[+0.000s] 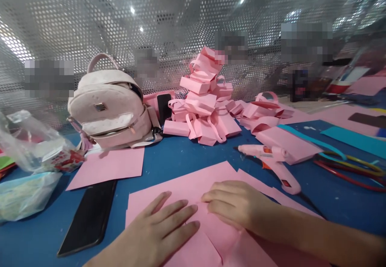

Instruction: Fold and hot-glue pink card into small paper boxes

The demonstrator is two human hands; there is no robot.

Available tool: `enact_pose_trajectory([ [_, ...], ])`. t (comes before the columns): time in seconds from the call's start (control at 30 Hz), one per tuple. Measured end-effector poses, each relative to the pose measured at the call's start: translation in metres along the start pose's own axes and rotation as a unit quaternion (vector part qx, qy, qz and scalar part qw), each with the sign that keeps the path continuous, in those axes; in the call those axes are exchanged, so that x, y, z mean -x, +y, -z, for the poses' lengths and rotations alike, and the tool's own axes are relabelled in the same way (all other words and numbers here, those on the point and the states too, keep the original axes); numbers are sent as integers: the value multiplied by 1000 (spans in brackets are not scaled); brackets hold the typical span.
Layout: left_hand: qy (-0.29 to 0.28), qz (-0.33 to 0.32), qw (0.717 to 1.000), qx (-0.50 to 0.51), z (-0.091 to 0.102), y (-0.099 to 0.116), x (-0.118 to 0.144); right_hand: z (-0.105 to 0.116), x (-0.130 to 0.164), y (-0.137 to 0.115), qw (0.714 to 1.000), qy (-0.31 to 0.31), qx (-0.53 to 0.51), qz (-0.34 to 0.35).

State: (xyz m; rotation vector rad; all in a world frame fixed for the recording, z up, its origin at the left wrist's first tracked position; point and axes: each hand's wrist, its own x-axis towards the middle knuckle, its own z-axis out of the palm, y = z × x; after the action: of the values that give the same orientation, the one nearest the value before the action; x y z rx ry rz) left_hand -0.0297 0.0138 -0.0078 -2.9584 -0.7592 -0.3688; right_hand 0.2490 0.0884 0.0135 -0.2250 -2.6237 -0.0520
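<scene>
Pink paper sheets (211,176) lie stacked on the blue table in front of me, with slit or folded flaps near the bottom. My left hand (164,229) rests flat on the top sheet with its fingers spread. Close beside it, my right hand (241,204) presses on the same paper, its fingers together and curled at a crease; its thumb is mostly hidden. Just beyond my right hand lies a pink hot glue gun (273,156), its nozzle pointing left and its cord running under my forearm.
Several small pink paper bags (200,102) are piled at the back. A pale pink backpack (111,106) stands left of them. A black phone (89,218), another pink sheet (113,166) and plastic bags (27,196) lie left. Scissors (350,174) and blue strips (356,140) lie right.
</scene>
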Motion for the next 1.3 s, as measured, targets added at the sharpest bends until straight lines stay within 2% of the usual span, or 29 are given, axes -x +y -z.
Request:
enact_pose_trajectory([
  [0.23,-3,43,997,65,4,0,-2,-2,1,2,1000,10,-24,-7],
  [0.4,12,6,999,-35,-10,4,2,6,0,5,998,-40,-50,3],
  [0.6,49,7,993,-108,-21,13,4,11,-2,7,995,-62,-71,21],
  [0.93,22,17,989,-144,-16,14,3,10,0,9,994,-72,-82,18],
  [1.1,21,-4,986,-164,-14,14,4,8,5,11,994,-81,-71,24],
  [1.3,14,-15,994,-108,-8,11,4,9,7,10,995,-79,-51,21],
])
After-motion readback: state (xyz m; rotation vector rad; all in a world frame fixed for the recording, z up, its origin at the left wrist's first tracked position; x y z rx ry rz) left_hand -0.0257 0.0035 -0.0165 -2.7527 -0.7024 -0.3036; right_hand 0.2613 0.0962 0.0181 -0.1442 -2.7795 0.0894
